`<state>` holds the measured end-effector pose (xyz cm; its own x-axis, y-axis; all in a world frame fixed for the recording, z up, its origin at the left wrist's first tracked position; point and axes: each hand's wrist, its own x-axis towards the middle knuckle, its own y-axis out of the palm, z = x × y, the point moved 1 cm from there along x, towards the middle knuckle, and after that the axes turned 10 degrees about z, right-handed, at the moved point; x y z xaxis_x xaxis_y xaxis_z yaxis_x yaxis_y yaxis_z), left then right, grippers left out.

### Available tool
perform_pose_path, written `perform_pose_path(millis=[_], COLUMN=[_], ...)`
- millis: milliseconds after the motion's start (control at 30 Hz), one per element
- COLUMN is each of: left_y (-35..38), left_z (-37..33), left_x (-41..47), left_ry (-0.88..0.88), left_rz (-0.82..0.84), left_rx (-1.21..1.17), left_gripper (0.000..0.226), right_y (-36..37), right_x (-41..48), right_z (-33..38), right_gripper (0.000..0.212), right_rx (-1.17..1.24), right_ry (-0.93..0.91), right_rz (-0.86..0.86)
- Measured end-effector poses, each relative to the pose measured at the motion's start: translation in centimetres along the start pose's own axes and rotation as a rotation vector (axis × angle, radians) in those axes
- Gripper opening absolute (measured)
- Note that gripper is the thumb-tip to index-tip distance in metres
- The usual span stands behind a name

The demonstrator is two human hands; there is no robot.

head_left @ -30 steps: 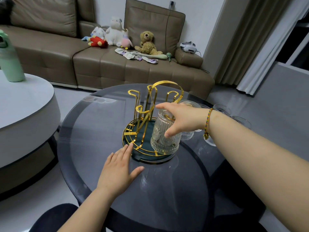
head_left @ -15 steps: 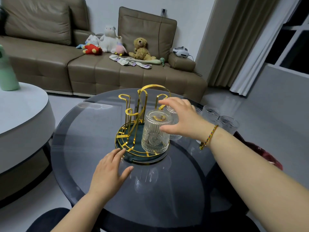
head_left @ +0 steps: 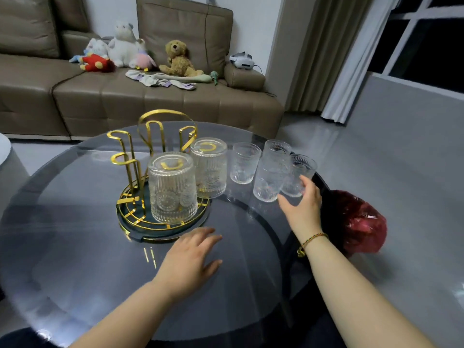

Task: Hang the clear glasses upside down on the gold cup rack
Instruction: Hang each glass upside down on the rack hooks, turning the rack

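The gold cup rack stands on a round dark tray on the glass table. Two clear ribbed glasses hang upside down on its prongs, one at the front and one behind it to the right. Three more clear glasses stand upright to the right: a small one, a taller one and one nearest the table edge. My right hand is open, its fingers spread against the lower parts of the two rightmost glasses. My left hand lies flat on the table in front of the tray.
The round dark glass table ends just right of the upright glasses. A red plastic bag lies below that edge. A brown sofa with plush toys stands behind. A white table's edge shows at the left.
My right hand has let go of the front hung glass and moved right to the upright glasses. My left hand has slid a little right along the table. The view has turned right.
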<state>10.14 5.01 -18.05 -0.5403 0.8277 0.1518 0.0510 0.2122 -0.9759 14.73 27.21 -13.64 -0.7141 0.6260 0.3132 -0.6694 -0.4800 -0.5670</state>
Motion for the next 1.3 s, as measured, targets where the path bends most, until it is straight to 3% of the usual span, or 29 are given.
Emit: perform_pose_path(millis=[233, 400, 600, 800, 1067, 1200, 1300], left_y=[1.3, 1.7, 1.9, 2.2, 1.5, 0.9, 0.7], left_z=[0.1, 0.1, 0.5, 0.7, 0.7, 0.7, 0.8], left_x=[2.1, 2.3, 2.4, 2.5, 2.1, 1.4, -0.5], left_ry=[-0.1, -0.143, -0.136, -0.102, -0.086, -0.064, -0.026], left_rz=[0.05, 0.018, 0.019, 0.005, 0.015, 0.029, 0.015], left_rx=[0.027, -0.031, -0.026, 0.019, 0.042, -0.073, -0.009], left_gripper=[0.046, 0.055, 0.052, 0.047, 0.051, 0.051, 0.055], right_y=[1.5, 5.7, 7.7, 7.8, 5.4, 1.8, -0.4], right_x=[3.6, 5.1, 6.3, 6.5, 5.1, 5.2, 5.2], right_z=[-4.8, -4.7, -4.5, -4.3, -2.1, 1.0, 3.4], right_gripper=[0.086, 0.095, 0.096, 0.075, 0.076, 0.079, 0.075], right_rx=[0.117, 0.278, 0.254, 0.125, 0.35, 0.333, 0.303], right_ry=[0.194, 0.231, 0.258, 0.316, 0.167, 0.044, -0.027], right_rz=[0.027, 0.087, 0.014, -0.031, -0.012, 0.079, 0.135])
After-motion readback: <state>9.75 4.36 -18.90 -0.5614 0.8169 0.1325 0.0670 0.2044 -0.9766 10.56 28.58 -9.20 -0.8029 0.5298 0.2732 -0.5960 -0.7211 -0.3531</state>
